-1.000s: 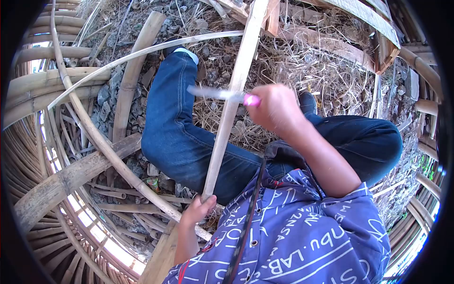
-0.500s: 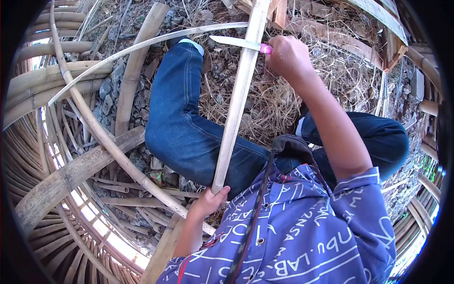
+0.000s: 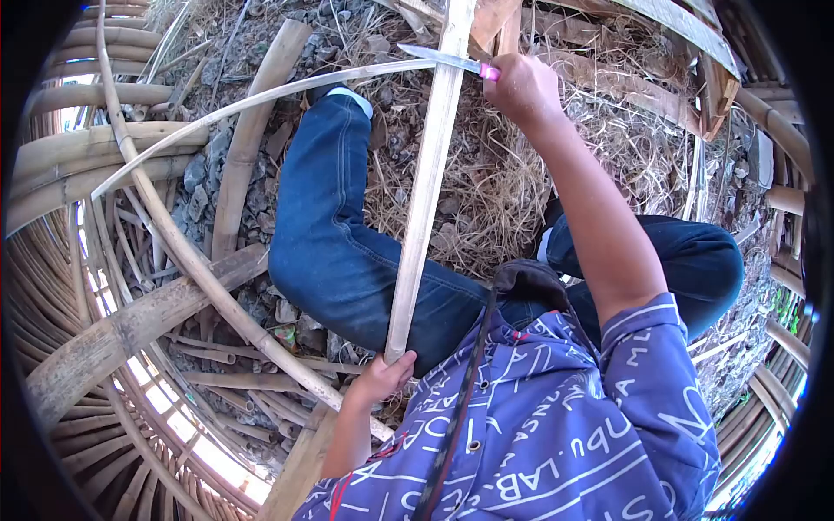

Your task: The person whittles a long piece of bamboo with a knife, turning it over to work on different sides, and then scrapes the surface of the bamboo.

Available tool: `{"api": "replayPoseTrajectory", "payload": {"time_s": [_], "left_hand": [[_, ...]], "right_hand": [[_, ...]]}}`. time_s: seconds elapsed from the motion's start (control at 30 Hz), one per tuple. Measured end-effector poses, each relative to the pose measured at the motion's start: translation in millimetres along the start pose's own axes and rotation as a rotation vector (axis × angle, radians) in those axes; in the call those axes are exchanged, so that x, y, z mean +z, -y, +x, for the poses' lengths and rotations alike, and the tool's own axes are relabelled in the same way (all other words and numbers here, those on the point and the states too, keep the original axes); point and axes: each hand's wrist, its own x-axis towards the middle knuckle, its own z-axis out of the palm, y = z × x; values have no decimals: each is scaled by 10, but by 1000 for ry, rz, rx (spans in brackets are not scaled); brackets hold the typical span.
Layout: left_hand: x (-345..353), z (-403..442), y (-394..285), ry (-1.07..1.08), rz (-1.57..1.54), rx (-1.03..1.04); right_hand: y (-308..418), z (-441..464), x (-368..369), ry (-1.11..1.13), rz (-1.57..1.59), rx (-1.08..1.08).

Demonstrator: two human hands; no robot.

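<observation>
My left hand [image 3: 382,379] is closed around the near end of a long pale bamboo strip [image 3: 421,200]. The strip slopes across my left thigh and away toward the top of the view. Around the pink handle of a knife [image 3: 490,73] my right hand [image 3: 526,91] is closed. Its blade lies across the strip near the far end, tip pointing left. A thin bamboo sliver [image 3: 252,100] curves out to the left from beside the blade. Whether the sliver is still joined to the strip, I cannot tell.
Thick bamboo poles [image 3: 113,343] lie at the left, with a long thin pole [image 3: 204,278] crossing them. Dry shavings [image 3: 486,200] cover the ground between my legs. A wooden frame [image 3: 717,104] stands at the upper right. Curved bamboo slats line both sides.
The knife and my right hand have moved a little farther up the strip, and the blade now slants more. The strip's far part has shifted slightly left. My left hand keeps its hold.
</observation>
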Motion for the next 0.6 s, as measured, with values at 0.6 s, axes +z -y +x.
{"api": "replayPoseTrajectory", "payload": {"time_s": [0.6], "left_hand": [[-8,-2,-28,33,55,-88]], "right_hand": [[-129,79,-35,-36,-53,-12]]}}
